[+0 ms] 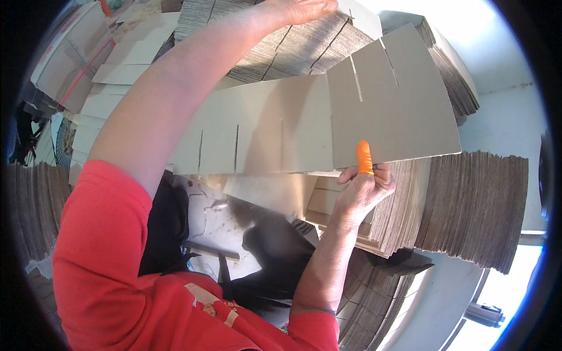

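The right hand (366, 190), right of the frame's centre, pinches the lower edge of a pale cardboard sheet (398, 111) — the orange finger cover (365, 158) lies against its face, the other fingers curled in below. The sheet stretches across the middle of the frame toward the upper right, with narrow slots cut into it; a line runs down it above the right hand, and I cannot tell whether that is a fold or the edge of a second piece.

The left hand (304, 9) is at the top edge of the frame, above a slotted cardboard stack (281, 55) — partly cut off, so I cannot tell whether it holds anything. More cardboard stands in a tall stack (474, 207) at right, and pale flat pieces (126, 55) overlap at upper left.
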### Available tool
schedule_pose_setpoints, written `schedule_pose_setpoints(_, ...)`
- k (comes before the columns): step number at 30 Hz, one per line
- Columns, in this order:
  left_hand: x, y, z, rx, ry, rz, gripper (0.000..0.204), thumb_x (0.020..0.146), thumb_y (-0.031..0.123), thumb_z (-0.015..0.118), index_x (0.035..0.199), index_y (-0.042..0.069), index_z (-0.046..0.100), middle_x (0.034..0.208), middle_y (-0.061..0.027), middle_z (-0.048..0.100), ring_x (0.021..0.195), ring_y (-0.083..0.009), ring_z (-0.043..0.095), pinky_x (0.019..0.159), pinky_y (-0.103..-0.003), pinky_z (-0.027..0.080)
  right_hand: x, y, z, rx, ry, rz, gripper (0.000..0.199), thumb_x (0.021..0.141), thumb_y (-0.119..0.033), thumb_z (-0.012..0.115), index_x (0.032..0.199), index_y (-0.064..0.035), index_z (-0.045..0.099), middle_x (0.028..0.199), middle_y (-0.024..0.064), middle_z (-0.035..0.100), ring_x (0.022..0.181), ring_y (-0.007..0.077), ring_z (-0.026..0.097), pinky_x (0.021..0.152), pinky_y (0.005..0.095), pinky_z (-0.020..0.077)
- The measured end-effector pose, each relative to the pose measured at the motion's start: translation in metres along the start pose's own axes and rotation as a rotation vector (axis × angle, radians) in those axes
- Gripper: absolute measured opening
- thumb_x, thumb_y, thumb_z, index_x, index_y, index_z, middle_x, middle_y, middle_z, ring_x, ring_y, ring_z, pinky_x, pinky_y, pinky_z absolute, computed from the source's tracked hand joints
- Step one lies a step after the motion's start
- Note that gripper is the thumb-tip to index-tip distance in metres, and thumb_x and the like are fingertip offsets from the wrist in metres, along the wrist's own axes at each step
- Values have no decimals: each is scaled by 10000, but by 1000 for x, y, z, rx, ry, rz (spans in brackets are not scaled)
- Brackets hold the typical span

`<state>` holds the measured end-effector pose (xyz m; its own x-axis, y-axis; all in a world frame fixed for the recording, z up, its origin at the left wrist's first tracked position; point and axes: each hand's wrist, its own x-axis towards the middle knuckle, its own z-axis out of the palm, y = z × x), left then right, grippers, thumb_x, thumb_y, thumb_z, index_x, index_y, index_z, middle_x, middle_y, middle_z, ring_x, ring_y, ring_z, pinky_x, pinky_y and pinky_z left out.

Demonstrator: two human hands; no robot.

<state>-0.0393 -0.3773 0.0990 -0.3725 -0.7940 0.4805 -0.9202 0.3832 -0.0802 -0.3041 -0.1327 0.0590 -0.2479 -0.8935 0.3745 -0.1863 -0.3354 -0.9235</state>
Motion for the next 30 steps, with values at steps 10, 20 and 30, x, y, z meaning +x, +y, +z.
schedule_pose_setpoints(10,-28,36,-5,96,281,427,267,794,54,576,1043,-42,587,960,-91,551,831,-172,582,547,-247,567,-2,-6,1,-8,40,41,296,668,62,325,719,10,612,424,24,479,365,68,449,354,224,360)
schedule_pose_setpoints(20,-67,61,-7,388,249,448,270,765,33,606,973,-139,597,855,-92,463,776,-144,541,513,-255,560,-1,9,-7,41,-33,-35,305,785,6,374,866,60,662,520,61,537,358,86,458,341,206,361)
schedule_pose_setpoints(30,-113,110,-23,228,378,695,195,716,102,660,805,-71,675,1078,-256,612,852,-184,587,523,-234,562,2,4,-7,24,35,50,308,781,53,375,881,69,666,553,72,571,359,92,470,347,216,361)
